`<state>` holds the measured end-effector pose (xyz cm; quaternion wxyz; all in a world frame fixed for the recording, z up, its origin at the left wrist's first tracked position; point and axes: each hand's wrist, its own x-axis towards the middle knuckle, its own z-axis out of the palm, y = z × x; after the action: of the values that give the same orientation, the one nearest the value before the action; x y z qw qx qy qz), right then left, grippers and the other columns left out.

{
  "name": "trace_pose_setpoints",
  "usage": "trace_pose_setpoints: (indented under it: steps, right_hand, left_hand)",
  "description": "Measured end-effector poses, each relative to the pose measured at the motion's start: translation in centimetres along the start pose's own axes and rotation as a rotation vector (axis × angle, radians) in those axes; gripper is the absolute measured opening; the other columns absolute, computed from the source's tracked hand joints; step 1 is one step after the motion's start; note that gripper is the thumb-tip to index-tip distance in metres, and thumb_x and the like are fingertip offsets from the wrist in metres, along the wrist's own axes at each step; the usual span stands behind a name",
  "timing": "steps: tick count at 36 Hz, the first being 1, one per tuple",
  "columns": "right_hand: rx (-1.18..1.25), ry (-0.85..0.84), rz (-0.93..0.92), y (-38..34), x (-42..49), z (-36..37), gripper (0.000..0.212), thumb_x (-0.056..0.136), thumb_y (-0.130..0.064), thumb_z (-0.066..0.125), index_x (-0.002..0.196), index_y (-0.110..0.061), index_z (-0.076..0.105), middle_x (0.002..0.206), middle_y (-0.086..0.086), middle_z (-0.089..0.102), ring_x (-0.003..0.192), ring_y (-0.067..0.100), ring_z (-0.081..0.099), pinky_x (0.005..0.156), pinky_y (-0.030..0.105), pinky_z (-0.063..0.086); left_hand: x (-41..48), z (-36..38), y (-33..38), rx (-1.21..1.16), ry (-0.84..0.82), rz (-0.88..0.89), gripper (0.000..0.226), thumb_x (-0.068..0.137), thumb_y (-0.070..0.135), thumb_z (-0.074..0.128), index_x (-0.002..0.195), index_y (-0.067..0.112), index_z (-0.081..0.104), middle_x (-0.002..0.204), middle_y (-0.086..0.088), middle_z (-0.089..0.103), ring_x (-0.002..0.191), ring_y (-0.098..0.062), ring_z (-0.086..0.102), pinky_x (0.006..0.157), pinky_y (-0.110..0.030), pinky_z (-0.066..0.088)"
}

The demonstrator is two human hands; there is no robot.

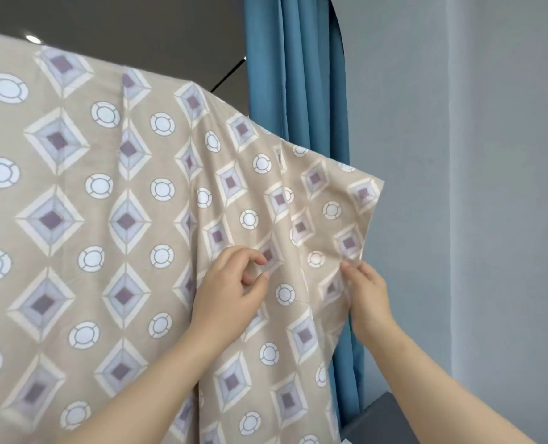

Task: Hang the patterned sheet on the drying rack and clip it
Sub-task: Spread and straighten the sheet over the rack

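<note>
The patterned sheet (112, 193) is already hanging over the drying rack (228, 75). The right hand (367, 293) is pinching its side edge, while the left hand (231, 293) is curling against the cloth, its grip unclear. I'd say they're still spreading it, with clipping to follow.

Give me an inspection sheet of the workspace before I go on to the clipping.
Surface: nothing seen; no table in view.
Job's things: patterned sheet hangs draped from above, folds bunched at its right side; thin dark bar shows past its top edge, rest of the rack hidden; no clips seen.
Clutter: nothing seen.
Grippers: right hand pinches the sheet's right edge; left hand curled against the cloth, grip unclear.
Cables: nothing seen.
Surroundings: blue curtain behind the sheet, grey wall, grey ledge at lower right.
</note>
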<state>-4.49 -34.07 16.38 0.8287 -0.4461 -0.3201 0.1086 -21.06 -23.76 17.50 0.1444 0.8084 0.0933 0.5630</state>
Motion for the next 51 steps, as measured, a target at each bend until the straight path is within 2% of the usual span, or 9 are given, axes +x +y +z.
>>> trace_pose_setpoints:
  steps: [3,7,13,19,28,34,41,46,51]
  right_hand:
    - [0.36,0.109,-0.076,-2.2,-0.2,-1.6,0.026,0.096,-0.017,0.044,0.071,-0.017,0.048,0.067,-0.005,0.06,0.069,0.013,0.056,0.067,0.026,0.045]
    - [0.133,-0.225,0.043,0.3,-3.5,-3.2,0.034,0.084,-0.038,0.056,0.111,-0.017,0.06,0.103,0.001,0.071,0.095,0.018,0.068,0.078,0.032,0.056]
    - [-0.293,-0.311,0.249,3.8,-7.0,-3.2,0.032,0.075,-0.028,0.072,0.078,0.001,0.06,0.076,0.012,0.062,0.069,0.022,0.057,0.069,0.031,0.045]
    - [0.078,0.056,0.233,0.1,-5.9,-4.3,0.017,0.092,-0.024,0.055,0.094,-0.01,0.064,0.091,0.007,0.07,0.084,0.024,0.066,0.078,0.036,0.052]
    - [-0.224,-0.299,0.485,3.8,-12.0,-5.7,0.022,0.08,-0.018,0.07,0.099,-0.009,0.066,0.093,0.006,0.074,0.085,0.021,0.071,0.065,0.024,0.056]
    - [-0.074,-0.008,0.207,3.3,-11.8,-7.2,0.007,0.086,-0.012,0.06,0.086,-0.008,0.067,0.073,0.003,0.074,0.068,0.016,0.07,0.057,0.023,0.055]
    - [-0.434,-0.463,0.496,6.1,-15.1,-7.8,0.019,0.078,-0.019,0.073,0.097,-0.016,0.069,0.096,-0.002,0.074,0.09,0.01,0.07,0.068,0.012,0.051]
    - [-0.413,-0.259,0.434,7.4,-15.7,-8.1,0.01,0.085,-0.011,0.064,0.091,-0.007,0.072,0.093,0.007,0.074,0.084,0.017,0.071,0.077,0.028,0.057]
    - [-0.003,0.148,0.105,5.3,-16.1,-9.1,0.04,0.089,-0.003,0.051,0.054,-0.019,0.065,0.052,-0.005,0.062,0.051,0.011,0.061,0.052,0.021,0.049]
  left_hand:
    - [-1.1,-0.1,-0.1,-0.008,-0.01,-0.044,0.007,0.072,0.043,0.049,0.078,0.045,0.047,0.092,0.019,0.051,0.077,-0.004,0.053,0.072,-0.02,0.044]
    - [-3.1,0.4,-0.2,-0.021,-0.045,-0.106,0.028,0.083,0.019,0.062,0.079,0.043,0.047,0.094,0.02,0.049,0.08,-0.001,0.053,0.075,-0.025,0.044]
    - [-6.5,1.0,-1.0,-0.057,-0.102,-0.14,0.02,0.08,0.025,0.059,0.08,0.042,0.048,0.092,0.018,0.049,0.079,-0.004,0.053,0.077,-0.027,0.045]
    - [-8.2,0.6,-1.0,-0.058,-0.133,-0.18,0.015,0.072,0.032,0.051,0.079,0.045,0.046,0.095,0.02,0.05,0.081,0.001,0.053,0.073,-0.026,0.045]
    - [-10.8,0.6,-0.7,-0.003,-0.064,-0.137,0.013,0.074,0.032,0.051,0.086,0.029,0.057,0.086,0.021,0.049,0.082,-0.002,0.05,0.078,-0.021,0.036]
    - [-12.9,0.7,-1.0,0.111,0.064,-0.092,0.028,0.073,0.029,0.048,0.09,0.014,0.064,0.097,0.01,0.049,0.094,-0.01,0.043,0.084,-0.015,0.026]
    - [-16.0,1.3,-1.0,0.002,-0.002,-0.397,0.042,0.076,0.014,0.068,0.116,0.013,0.053,0.103,0.004,0.039,0.091,-0.015,0.044,0.086,-0.028,0.039]
    - [-18.0,1.8,-1.4,-0.025,-0.001,-0.415,0.042,0.074,0.015,0.068,0.111,0.017,0.049,0.097,0.009,0.04,0.092,-0.021,0.049,0.083,-0.036,0.044]
    - [-19.6,2.2,-1.9,-0.067,-0.068,-0.46,0.037,0.079,0.013,0.069,0.102,0.021,0.041,0.092,0.019,0.04,0.083,-0.016,0.052,0.074,-0.026,0.043]
